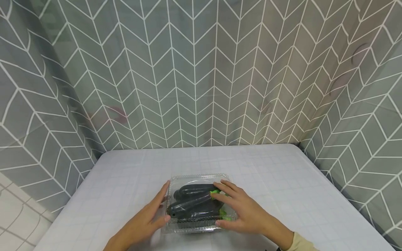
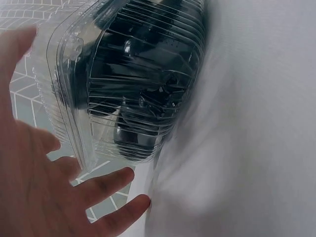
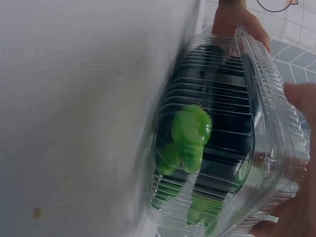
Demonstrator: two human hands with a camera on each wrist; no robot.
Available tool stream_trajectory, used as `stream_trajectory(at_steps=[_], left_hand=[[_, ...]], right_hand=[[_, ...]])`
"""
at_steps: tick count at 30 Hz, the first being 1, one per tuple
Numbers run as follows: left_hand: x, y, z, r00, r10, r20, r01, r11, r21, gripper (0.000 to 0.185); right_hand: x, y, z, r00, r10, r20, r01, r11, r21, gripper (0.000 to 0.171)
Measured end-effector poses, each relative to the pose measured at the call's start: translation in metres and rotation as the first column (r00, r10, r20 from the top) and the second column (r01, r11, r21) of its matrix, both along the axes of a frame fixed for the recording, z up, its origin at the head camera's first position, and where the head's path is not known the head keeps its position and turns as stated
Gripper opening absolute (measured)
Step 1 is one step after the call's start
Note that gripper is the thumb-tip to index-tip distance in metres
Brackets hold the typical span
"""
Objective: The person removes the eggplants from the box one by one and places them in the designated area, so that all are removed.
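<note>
A clear plastic clamshell box [image 1: 196,229] sits on the table with its lid down. Inside lie several dark eggplants [image 1: 192,206], their green stem ends [image 3: 191,132] towards the right side. My left hand [image 1: 142,223] is at the box's left side, fingers spread, thumb by the near left corner; in the left wrist view its fingers reach along the rim. Over the right side is my right hand [image 1: 245,211], fingertips above the lid and thumb at the near right edge. Whether the fingertips press on the plastic is hard to tell.
A white cloth with a faint grid covers the table [image 1: 273,181]. Grey curtains [image 1: 194,76] with white chevron lines stand behind it and on both sides. Pale tiled floor [image 1: 19,216] shows at the lower left.
</note>
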State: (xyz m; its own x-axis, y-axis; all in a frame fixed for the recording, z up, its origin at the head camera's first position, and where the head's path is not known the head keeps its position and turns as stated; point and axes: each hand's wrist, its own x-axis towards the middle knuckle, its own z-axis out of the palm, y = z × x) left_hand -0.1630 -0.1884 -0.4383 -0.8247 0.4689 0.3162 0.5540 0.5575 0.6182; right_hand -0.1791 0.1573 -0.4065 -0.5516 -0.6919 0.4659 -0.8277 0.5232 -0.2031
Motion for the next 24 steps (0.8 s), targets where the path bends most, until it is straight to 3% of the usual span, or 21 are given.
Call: stream_trajectory(at_steps=[6,11,24], left_hand=[[0.0023,0.0011,-0.0012,0.997,0.007,0.072,-0.004,0.999,-0.036,0.120],[0.0016,0.0022,-0.0023,0.989,0.024,0.148,-0.021,1.000,-0.021,0.125],[0.0018,0.0021,-0.0031,0.994,0.001,0.110,0.002,1.000,-0.026,0.130]], right_hand=[[-0.0015,0.0006,-0.0011,0.998,0.018,-0.054,-0.013,0.996,0.084,0.087],[-0.0027,0.0012,0.0002,0.993,0.031,-0.112,-0.017,0.993,0.118,0.090],[-0.0027,0.0034,0.0049,0.988,0.085,-0.127,-0.065,0.986,0.151,0.082]])
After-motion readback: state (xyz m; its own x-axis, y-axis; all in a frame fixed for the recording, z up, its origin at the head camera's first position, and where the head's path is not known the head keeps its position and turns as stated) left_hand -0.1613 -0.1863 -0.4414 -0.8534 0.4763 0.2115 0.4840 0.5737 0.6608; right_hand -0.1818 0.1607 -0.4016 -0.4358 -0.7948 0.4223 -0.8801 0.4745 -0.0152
